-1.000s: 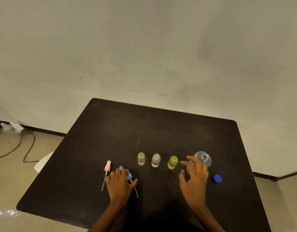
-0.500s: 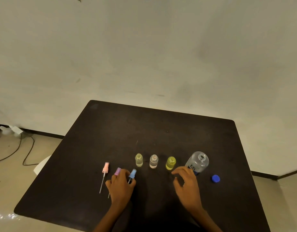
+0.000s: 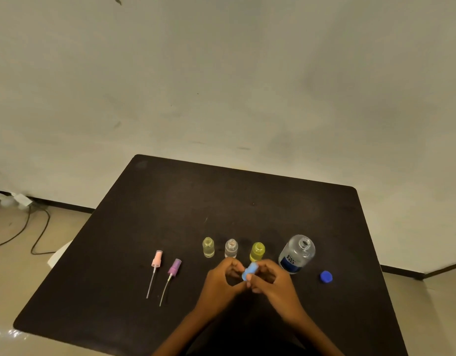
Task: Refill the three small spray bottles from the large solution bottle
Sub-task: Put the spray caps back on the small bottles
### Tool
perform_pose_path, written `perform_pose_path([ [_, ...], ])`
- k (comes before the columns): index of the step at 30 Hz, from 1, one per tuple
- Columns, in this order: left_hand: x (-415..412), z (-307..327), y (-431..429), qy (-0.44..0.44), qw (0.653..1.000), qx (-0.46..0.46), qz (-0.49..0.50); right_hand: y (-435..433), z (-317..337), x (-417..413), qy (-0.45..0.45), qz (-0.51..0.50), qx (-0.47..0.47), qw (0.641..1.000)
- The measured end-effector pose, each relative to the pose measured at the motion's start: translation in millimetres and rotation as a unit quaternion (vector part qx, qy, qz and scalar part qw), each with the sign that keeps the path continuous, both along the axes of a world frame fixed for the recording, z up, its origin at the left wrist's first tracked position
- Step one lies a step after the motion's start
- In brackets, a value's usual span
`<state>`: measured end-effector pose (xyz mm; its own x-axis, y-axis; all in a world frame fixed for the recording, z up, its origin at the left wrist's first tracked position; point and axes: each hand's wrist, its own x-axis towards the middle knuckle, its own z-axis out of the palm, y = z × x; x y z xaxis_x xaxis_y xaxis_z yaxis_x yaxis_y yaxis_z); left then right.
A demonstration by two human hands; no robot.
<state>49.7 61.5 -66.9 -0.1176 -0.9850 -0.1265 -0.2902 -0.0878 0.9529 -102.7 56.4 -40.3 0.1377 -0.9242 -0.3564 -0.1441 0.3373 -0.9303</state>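
Three small open bottles stand in a row on the black table (image 3: 221,201): a pale yellow one (image 3: 208,247), a clear one (image 3: 231,248) and a bright yellow one (image 3: 257,252). Right of them stands the large clear solution bottle (image 3: 297,254), uncapped, with a dark blue label. Its blue cap (image 3: 326,276) lies further right. Just in front of the row, my left hand (image 3: 219,283) and my right hand (image 3: 273,283) meet and both pinch the blue spray head (image 3: 249,271). Its tube is hidden behind my fingers.
A pink spray head (image 3: 156,260) and a purple spray head (image 3: 174,268) lie on the table's left part, tubes pointing toward me. Cables and a plug (image 3: 21,200) lie on the floor at the left. A wall rises behind the table.
My left hand lifted the blue spray head off the table and carried it right. My right hand came back from the large bottle and joined it on the spray head.
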Motion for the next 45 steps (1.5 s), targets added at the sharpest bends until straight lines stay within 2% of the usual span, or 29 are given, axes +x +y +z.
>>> perform_pose_path([
  [5,-14,6,-18,0.024,0.999,0.033,0.001,-25,15,-13,0.041,-0.055,-0.026,0.997],
  [9,-21,-4,-32,-0.004,0.996,0.087,0.015,-59,31,-32,0.121,-0.13,-0.142,0.974],
  [11,-25,-11,-37,-0.025,0.992,0.125,-0.002,-71,34,-39,0.158,-0.145,-0.17,0.962],
  [16,-41,-20,-52,-0.051,0.985,0.161,-0.021,-82,28,-37,0.182,-0.105,-0.201,0.957],
  [21,-56,-25,-64,-0.043,0.985,0.164,0.011,-88,16,-26,0.196,-0.066,-0.212,0.955],
  [26,-63,-39,-69,-0.061,0.989,0.134,0.034,-89,7,-20,0.246,-0.021,-0.184,0.951],
  [37,-56,-43,-64,-0.045,0.993,0.097,0.042,-86,2,-20,0.274,0.044,-0.175,0.945],
  [42,-51,-10,-62,-0.05,0.998,0.029,0.0,-93,32,-31,0.241,0.052,-0.19,0.95],
  [45,-44,19,-62,-0.052,0.998,-0.03,-0.023,-93,66,-36,0.169,0.054,-0.189,0.966],
])
